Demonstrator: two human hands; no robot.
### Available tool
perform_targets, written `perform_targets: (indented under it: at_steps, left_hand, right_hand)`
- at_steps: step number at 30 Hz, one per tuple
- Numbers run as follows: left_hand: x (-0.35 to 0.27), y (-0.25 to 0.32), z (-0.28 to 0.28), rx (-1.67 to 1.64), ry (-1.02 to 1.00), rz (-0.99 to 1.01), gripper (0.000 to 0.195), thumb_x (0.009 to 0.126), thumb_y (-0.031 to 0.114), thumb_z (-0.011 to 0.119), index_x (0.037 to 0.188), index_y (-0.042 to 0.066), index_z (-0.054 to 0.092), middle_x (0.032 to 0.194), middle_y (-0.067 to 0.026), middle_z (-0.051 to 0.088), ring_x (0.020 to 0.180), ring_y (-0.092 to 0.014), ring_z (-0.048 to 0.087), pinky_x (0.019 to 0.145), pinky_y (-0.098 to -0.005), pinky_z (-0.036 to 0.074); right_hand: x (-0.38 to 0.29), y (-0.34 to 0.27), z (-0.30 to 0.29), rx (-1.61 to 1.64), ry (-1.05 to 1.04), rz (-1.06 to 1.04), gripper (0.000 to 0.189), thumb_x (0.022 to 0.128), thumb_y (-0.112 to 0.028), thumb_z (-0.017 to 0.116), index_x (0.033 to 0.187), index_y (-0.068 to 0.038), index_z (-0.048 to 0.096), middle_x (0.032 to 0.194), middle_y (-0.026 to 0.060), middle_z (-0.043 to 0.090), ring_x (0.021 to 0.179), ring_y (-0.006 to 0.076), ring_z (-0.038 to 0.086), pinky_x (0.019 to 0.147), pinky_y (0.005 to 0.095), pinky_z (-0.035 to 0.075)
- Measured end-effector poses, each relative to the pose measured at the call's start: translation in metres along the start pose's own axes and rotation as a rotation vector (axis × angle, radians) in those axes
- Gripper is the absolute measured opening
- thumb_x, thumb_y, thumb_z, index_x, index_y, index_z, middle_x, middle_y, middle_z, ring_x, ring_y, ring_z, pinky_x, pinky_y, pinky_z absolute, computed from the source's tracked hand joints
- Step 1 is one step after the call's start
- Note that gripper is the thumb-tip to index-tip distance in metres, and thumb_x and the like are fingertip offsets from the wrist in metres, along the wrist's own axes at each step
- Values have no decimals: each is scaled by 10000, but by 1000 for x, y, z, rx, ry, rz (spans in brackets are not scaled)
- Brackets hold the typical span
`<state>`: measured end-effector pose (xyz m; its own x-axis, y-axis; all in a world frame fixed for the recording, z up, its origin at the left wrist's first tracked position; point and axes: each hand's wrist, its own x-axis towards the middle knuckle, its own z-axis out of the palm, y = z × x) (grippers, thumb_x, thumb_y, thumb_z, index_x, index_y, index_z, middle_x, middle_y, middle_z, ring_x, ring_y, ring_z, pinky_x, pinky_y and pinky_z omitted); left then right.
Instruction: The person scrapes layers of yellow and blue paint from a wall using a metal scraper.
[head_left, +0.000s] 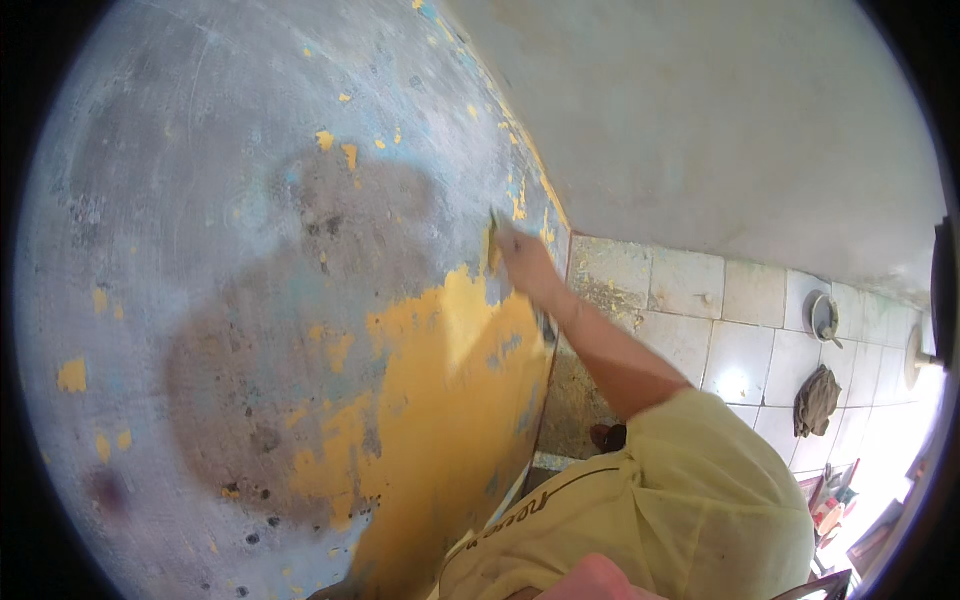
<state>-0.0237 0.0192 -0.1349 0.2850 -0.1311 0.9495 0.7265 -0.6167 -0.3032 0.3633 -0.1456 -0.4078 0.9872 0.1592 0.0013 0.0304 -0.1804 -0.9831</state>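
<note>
My right hand (523, 259) is at the painted wall (420, 375), closed around a thin, flat hand tool (493, 238). The tool is blurred, so its exact kind is unclear; its edge lies against or close to the wall. Just below it, yellow paint with a ragged upper edge meets a grey-blue bared surface marked by small yellow patches and dark pits. A shadow falls across the wall. My left hand is out of view. A blurred pink shape at the bottom edge cannot be made out.
A smooth grey surface (712, 127) meets the wall at a corner. White square tiles (739, 360) bear paint flakes near that corner. Farther right are a round pan (823, 316) with a utensil, a crumpled dark cloth (817, 401) and mixed clutter (831, 510).
</note>
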Motion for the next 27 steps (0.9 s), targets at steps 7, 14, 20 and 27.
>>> perform_targets:
  at_steps: [7,14,20,27]
  left_hand:
    - [17,18,0,68,-36,135,559,947,308,439,1417,12,371,1479,-313,232,1376,-489,192,1079,-627,149]
    - [15,11,-5,155,-88,221,563,960,298,392,1419,-25,336,1477,-317,225,1365,-513,189,1080,-632,151]
    - [17,18,2,154,-110,236,564,967,299,370,1424,-26,315,1484,-307,211,1368,-508,185,1083,-626,150]
    - [15,17,0,189,-141,231,564,975,299,344,1431,-28,291,1493,-295,195,1372,-502,180,1088,-619,148]
  right_hand:
    - [103,-7,-51,196,83,447,467,959,-390,454,960,52,605,638,171,581,513,238,585,508,368,471]
    - [39,-15,-32,22,41,-3,534,958,-406,384,1354,-55,455,933,314,617,937,434,608,888,478,443]
    - [137,-1,-70,150,94,314,416,948,-340,485,899,58,595,655,144,584,575,246,599,498,385,455]
    - [67,-1,-42,66,157,-245,336,942,-304,510,930,19,603,607,88,500,490,184,521,419,323,406]
